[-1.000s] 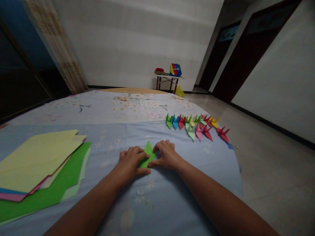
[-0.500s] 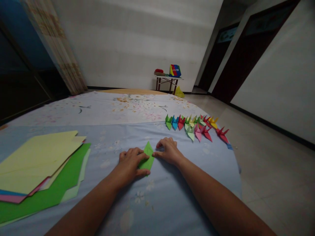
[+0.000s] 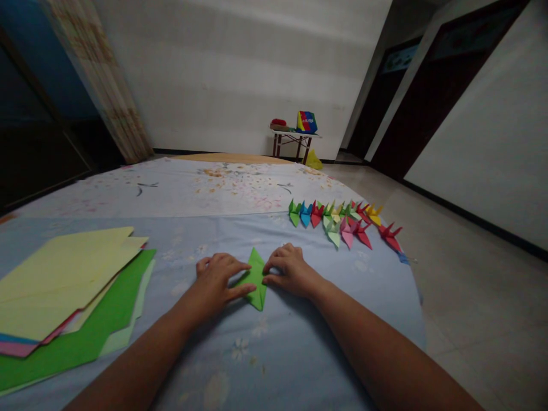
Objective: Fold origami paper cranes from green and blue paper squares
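A green folded paper [image 3: 258, 278], shaped like a narrow diamond, lies on the light blue tablecloth in front of me. My left hand [image 3: 220, 279] is at its left side, thumb and index finger spread apart with their tips touching the paper. At the right edge, my right hand [image 3: 289, 269] has its thumb and index fingertips closed on the paper, the other fingers curled. Beyond my right hand stand several folded paper cranes, among them a green crane [image 3: 294, 213], a pink crane [image 3: 347, 231] and a red crane [image 3: 390, 236].
To the left lies a stack of coloured paper, a pale yellow sheet [image 3: 64, 279] on top and a green sheet [image 3: 124, 311] lower down. The round table's right edge [image 3: 422, 319] curves past the cranes. A small table [image 3: 295, 135] with things on it stands by the wall.
My left hand has slid left, uncovering more of the green paper. My right hand has come onto its right edge. The paper has turned slightly, its lower tip shifting right.
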